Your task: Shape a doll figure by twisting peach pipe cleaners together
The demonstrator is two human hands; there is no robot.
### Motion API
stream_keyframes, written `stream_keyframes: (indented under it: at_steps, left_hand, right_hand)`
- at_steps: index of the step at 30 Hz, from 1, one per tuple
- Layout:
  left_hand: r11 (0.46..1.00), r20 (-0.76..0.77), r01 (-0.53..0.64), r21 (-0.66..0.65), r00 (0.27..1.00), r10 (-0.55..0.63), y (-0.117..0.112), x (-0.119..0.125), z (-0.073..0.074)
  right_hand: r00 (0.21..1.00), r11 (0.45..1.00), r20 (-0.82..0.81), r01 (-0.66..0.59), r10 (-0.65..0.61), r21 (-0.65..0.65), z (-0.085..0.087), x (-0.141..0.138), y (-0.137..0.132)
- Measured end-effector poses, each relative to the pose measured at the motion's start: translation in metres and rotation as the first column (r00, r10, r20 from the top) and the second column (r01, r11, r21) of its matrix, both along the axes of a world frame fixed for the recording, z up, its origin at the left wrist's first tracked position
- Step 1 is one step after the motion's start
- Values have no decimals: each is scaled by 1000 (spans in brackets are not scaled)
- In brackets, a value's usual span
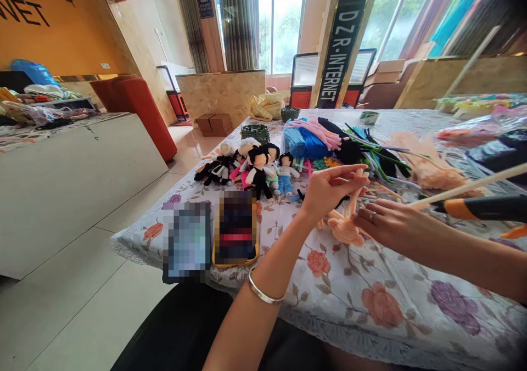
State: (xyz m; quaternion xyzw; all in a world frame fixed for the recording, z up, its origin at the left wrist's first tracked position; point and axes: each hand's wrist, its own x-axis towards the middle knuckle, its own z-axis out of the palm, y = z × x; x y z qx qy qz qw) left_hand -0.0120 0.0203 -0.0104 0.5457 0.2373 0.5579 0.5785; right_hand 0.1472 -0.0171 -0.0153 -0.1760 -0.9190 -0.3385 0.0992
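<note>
Above the table's right half, my left hand (332, 191) pinches the upper ends of peach-coloured pipe cleaners (353, 198). My right hand (381, 220) grips the same piece lower down, its fingers closed where the strands meet a rounded, wound peach part (346, 232). The piece looks like part of a pipe-cleaner doll. To the right of my right hand lies a black and orange glue gun (480, 207), with a pale stick (473, 184) slanting over it. Several finished-looking small dolls (261, 170) sit together left of my hands.
Bundles of blue, pink and black pipe cleaners (317, 138) lie behind my hands, with loose peach material (430, 162) to their right. Two blurred phone-like devices, one dark (187, 242) and one yellow-edged (235, 228), rest near the front edge of the flowered tablecloth (296, 272).
</note>
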Motion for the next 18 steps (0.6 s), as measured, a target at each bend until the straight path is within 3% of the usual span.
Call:
stream_keyframes:
  at_steps: [3, 9, 12, 18]
  left_hand:
    - [1000, -80, 18, 3, 997, -18, -1, -1, 1]
    - [987, -246, 150, 49, 960, -134, 2, -11, 3]
    - [971, -325, 231, 62, 924, -199, 4, -17, 2]
    - [924, -357, 381, 40, 869, -343, 9, -23, -3]
  right_hand:
    - [1000, 998, 2, -31, 31, 62, -2, 1, 2]
    - [999, 999, 3, -35, 35, 4, 0, 4, 4]
    - [999, 998, 8, -46, 46, 37, 3, 4, 3]
    - [998, 998, 19, -66, 66, 18, 14, 4, 0]
